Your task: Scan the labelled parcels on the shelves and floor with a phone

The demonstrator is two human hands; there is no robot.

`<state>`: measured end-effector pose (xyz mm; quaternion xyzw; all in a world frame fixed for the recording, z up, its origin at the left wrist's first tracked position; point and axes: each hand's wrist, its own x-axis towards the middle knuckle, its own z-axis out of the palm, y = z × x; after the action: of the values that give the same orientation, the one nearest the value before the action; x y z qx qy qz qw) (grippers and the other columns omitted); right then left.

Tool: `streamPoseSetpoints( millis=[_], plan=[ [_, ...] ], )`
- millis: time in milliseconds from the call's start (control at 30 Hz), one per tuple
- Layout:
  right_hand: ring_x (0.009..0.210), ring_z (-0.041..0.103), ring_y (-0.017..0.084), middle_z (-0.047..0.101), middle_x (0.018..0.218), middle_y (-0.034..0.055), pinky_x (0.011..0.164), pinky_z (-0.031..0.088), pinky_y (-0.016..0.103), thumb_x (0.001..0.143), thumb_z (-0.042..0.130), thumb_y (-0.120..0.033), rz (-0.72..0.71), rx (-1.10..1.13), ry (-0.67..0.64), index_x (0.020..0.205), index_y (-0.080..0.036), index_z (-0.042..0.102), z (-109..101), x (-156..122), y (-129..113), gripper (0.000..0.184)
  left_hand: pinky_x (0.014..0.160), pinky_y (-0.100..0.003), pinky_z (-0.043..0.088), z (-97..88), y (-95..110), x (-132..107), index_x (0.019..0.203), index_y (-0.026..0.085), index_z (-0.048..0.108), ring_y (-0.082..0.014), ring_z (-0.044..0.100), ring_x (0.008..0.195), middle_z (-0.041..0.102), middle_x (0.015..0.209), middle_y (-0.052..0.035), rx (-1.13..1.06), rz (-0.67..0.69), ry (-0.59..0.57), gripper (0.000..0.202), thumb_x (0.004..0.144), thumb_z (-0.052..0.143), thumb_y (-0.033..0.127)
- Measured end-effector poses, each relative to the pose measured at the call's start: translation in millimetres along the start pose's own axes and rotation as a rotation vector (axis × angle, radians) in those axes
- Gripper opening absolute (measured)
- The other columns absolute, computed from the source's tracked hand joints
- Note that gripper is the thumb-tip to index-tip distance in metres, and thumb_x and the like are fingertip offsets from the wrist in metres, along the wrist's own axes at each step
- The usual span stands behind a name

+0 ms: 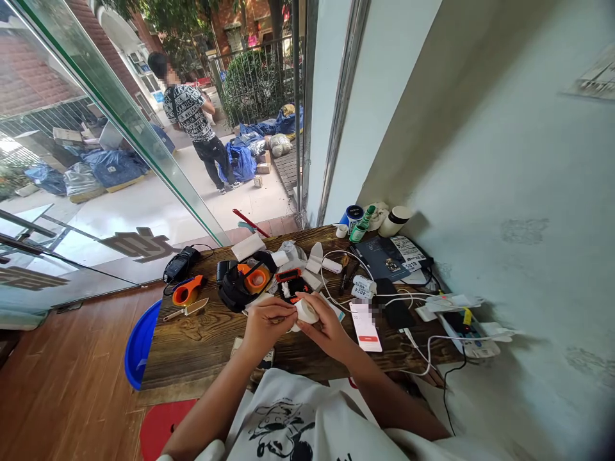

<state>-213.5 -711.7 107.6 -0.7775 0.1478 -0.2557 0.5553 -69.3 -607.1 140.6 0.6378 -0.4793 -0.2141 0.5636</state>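
Note:
Over the front middle of the wooden table, my right hand (327,326) is closed around a small white rounded object (306,312), perhaps a roll. My left hand (269,325) pinches at the object's left edge, its fingertips meeting those of the right. The fingers cover part of the object, so its exact kind is unclear. Just beyond my hands lie a black and orange item (294,289) and an orange tape roll (254,278) beside a black strapped device (235,288). A lit phone (366,328) rests to the right of my right hand.
Left on the table (192,339) lie an orange tape dispenser (187,292), a knife (192,308) and a black power adapter (181,264). Rolls of printed labels (364,287), white cables and a green bottle (361,229) stand right. Outside the glass, a person (189,115) stands near blue bags.

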Motion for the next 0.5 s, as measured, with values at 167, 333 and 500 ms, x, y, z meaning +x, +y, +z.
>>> streamPoseSetpoints(
  millis=[167,333,500],
  plan=[
    [0.1,0.055,0.023,0.053,0.111,0.0098,0.089,0.047,0.035,0.091,0.056,-0.032,-0.024,-0.021,0.004,0.135,-0.025,0.046,-0.5,1.2,0.6,0.045,0.057,-0.023,0.056,4.7,-4.9,-1.1,0.073,0.016,0.076,-0.0146,0.067,0.067,0.07,0.076,-0.0083,-0.003,-0.005,0.048,0.005,0.075,0.072,0.018],
    [0.104,0.054,0.023,0.052,0.117,0.0102,0.09,0.048,0.034,0.091,0.056,-0.034,0.022,0.022,0.04,0.133,-0.025,0.047,-0.3,-1.4,0.6,0.044,0.058,-0.022,0.054,1.2,-2.3,1.8,0.08,0.017,0.077,-0.0154,0.067,0.072,0.071,0.082,-0.0092,-0.016,-0.062,-0.017,0.008,0.077,0.071,0.02],
    [0.099,0.055,0.022,0.052,0.116,0.0099,0.084,0.05,0.032,0.091,0.056,-0.036,0.049,0.043,0.009,0.135,-0.027,0.046,-2.2,-4.1,2.9,0.046,0.067,-0.025,0.054,-2.8,-0.2,4.3,0.08,0.019,0.078,-0.017,0.067,0.076,0.071,0.082,-0.0083,-0.039,-0.108,-0.061,0.012,0.07,0.079,0.026]
  ],
)
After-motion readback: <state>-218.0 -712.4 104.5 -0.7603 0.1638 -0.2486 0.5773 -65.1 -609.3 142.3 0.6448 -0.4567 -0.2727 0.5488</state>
